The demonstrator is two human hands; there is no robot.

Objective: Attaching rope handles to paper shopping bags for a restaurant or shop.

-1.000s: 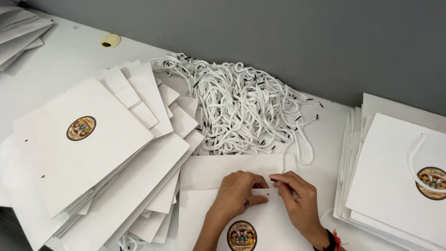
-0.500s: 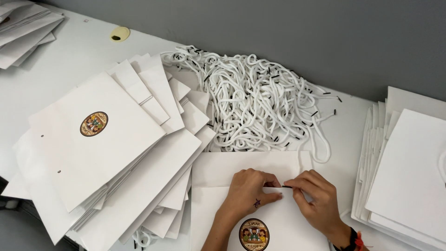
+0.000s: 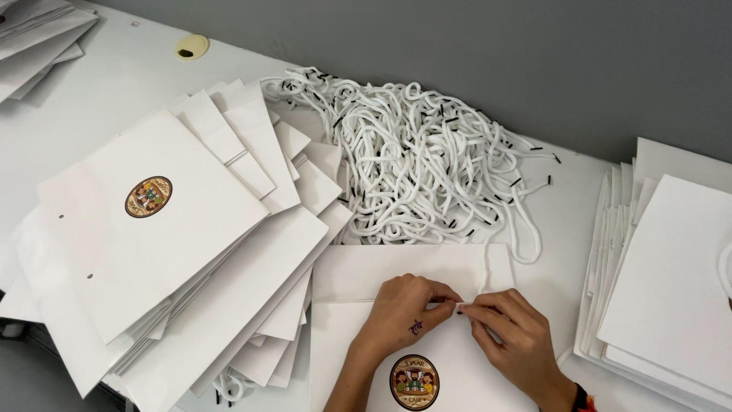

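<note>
Here the person's left hand (image 3: 400, 317) lies flat on a white paper bag (image 3: 404, 282) stretched out on the white table (image 3: 114, 76), its palm holding the paper down while thumb and forefinger meet near the bag's upper fold. The right hand (image 3: 511, 339) comes in from the other side, its fingers (image 3: 474, 311) pressed together in a pinch on the end of a white cord (image 3: 482, 286); the cord end sits just where the two hands meet, apparently at a hole in the bag, though the hole itself is hidden. The bag lies close to the body with its round coloured emblem (image 3: 414, 382) facing up, so both hands can work over it. Just behind it is a loose heap of white cords with black tips (image 3: 412, 152), within easy reach. To the left a fanned stack of flat bags (image 3: 160, 229) overlaps, and to the right another pile of bags (image 3: 671, 282) lies squared up, one with a cord loop showing at the frame's edge.
</note>
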